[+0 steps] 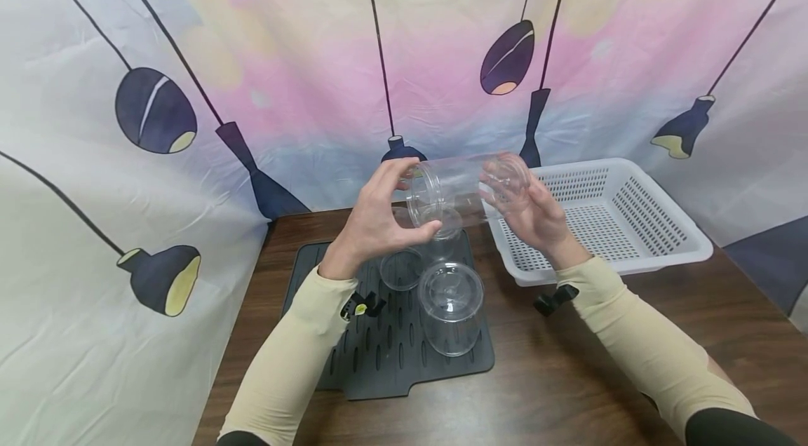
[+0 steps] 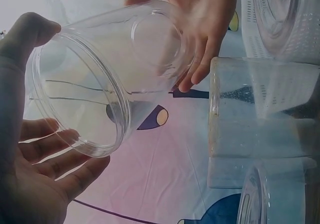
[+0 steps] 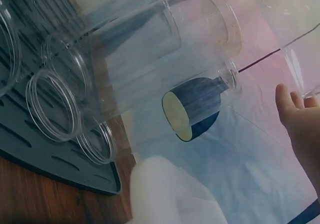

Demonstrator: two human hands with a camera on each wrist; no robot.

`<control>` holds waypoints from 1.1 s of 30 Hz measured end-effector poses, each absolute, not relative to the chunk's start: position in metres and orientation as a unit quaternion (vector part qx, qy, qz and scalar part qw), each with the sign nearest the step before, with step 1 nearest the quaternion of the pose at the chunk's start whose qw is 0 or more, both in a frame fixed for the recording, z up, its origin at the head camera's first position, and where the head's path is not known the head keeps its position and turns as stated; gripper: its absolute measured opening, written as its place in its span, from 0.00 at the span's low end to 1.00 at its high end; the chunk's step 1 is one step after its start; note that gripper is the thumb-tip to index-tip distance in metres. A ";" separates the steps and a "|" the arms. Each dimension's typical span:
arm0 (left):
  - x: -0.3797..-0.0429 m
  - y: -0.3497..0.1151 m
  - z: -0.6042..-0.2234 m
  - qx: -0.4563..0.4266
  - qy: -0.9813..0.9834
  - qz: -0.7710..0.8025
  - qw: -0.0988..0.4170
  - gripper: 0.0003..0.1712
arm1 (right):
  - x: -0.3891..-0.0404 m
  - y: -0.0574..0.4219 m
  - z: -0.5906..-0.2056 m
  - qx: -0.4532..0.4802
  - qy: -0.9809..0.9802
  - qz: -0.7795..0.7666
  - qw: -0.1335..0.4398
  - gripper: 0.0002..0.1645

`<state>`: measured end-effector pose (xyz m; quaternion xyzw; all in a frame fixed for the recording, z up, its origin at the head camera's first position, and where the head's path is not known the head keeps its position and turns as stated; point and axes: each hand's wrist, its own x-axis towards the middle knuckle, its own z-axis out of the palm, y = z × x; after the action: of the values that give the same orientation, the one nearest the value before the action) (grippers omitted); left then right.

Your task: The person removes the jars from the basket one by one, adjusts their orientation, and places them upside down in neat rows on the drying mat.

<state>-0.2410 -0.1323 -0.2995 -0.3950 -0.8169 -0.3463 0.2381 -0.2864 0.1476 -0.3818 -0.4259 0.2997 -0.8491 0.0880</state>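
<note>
A clear cylindrical plastic jar (image 1: 463, 183) is held nearly sideways in the air, above the back of the dark drying mat (image 1: 379, 355). My left hand (image 1: 379, 218) grips its wide ridged rim, thumb on one side and fingers on the other. At the opposite end my right hand (image 1: 536, 218) holds the round base; some of its fingers show through the clear wall. In the left wrist view the jar (image 2: 135, 49) spans both hands. Several more clear jars stand on the mat, including a front one (image 1: 451, 320). Their ridged ends (image 3: 52, 106) meet the mat in the right wrist view.
A white perforated basket (image 1: 682, 253) stands on the wooden table (image 1: 536, 376), right of the mat. Directly behind the table hangs a fabric backdrop (image 1: 303, 46) printed with lamps. The standing jars crowd the mat's right side.
</note>
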 end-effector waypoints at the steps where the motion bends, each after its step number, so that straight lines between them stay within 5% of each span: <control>1: -0.241 -0.132 -0.299 -0.396 -0.816 -0.347 0.239 0.49 | -0.286 0.147 -0.382 -0.428 0.298 -0.848 0.089 0.35; 33: -0.238 -0.136 -0.301 -0.393 -0.821 -0.362 0.202 0.50 | -0.282 0.142 -0.371 -0.401 0.280 -0.871 0.056 0.37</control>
<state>-0.2381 -0.1357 -0.3006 -0.3928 -0.8210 -0.3617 0.2022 -0.2821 0.1419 -0.3714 -0.4007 0.2795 -0.8707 0.0558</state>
